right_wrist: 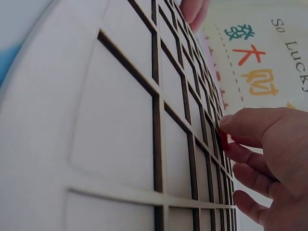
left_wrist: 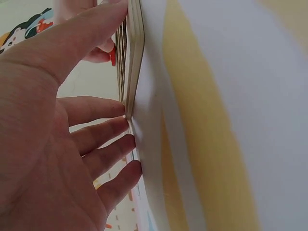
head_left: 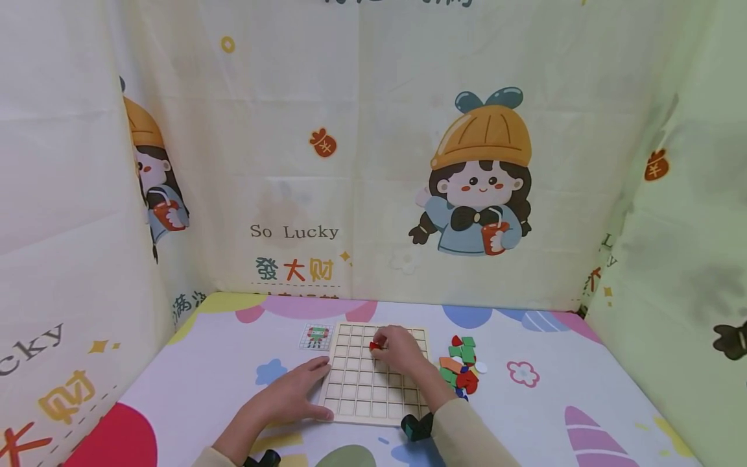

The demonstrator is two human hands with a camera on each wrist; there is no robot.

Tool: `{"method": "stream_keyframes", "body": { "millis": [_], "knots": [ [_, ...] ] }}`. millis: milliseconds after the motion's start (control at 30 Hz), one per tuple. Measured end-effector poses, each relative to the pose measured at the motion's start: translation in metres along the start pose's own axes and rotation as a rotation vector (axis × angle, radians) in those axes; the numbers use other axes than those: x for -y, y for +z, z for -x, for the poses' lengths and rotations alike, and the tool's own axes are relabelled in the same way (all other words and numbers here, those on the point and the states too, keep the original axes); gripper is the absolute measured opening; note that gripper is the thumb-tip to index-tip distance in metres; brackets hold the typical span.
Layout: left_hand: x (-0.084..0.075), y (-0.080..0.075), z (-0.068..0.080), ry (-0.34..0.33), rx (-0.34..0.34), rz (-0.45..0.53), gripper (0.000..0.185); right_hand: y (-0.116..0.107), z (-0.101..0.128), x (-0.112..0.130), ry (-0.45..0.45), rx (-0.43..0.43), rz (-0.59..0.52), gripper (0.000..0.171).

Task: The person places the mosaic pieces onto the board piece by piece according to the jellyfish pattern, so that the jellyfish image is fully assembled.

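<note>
Low in the middle of the head view lies a pale wooden board cut into a grid of square cells (head_left: 373, 379), and nearly every cell shows bare. The right hand (head_left: 399, 350) reaches over its upper part, fingertips pinching a small red piece (head_left: 375, 346) just above a cell near the board's top edge; the right wrist view shows that red tile (right_wrist: 223, 140) caught between thumb and forefinger against the grid. The left hand (head_left: 292, 392) lies flat with straight fingers, pressing the board's left edge (left_wrist: 134, 57) and holding nothing.

By that showing, the filling has barely begun: this looks like the first piece going in, and a heap of red, green, orange and blue flat shapes (head_left: 463, 366) waits just right of the board. A small pattern card (head_left: 316, 336) sits at the board's upper left corner.

Everything rests on a white tablecloth printed with coloured blobs and flowers (head_left: 554, 395). Cream fabric walls with a cartoon girl in an orange hat (head_left: 478, 175) enclose the table on three sides.
</note>
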State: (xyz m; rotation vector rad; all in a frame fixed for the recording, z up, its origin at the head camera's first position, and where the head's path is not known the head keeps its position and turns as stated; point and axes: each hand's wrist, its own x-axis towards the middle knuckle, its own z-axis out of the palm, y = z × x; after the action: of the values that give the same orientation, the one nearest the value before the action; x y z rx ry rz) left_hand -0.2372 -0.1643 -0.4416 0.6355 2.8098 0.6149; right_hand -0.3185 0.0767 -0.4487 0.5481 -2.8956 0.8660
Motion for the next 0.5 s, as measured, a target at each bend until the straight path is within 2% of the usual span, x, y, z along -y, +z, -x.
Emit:
{"method": "stream_keyframes", "body": {
  "millis": [133,367,500],
  "knots": [
    [0.0004,0.0002,0.0004,0.002,-0.002,0.001,0.096,0.0029,-0.0024,0.0014,-0.027,-0.016,0.015,0.011],
    [0.0005,0.0013,-0.0012,-0.016,0.002,-0.014,0.098,0.0054,-0.0057,0.0042,0.018,0.004,0.028,0.016],
    [0.001,0.0014,-0.0022,-0.025,0.002,-0.017,0.098,0.0051,-0.0058,0.0036,0.002,0.015,0.02,0.016]
  ]
}}
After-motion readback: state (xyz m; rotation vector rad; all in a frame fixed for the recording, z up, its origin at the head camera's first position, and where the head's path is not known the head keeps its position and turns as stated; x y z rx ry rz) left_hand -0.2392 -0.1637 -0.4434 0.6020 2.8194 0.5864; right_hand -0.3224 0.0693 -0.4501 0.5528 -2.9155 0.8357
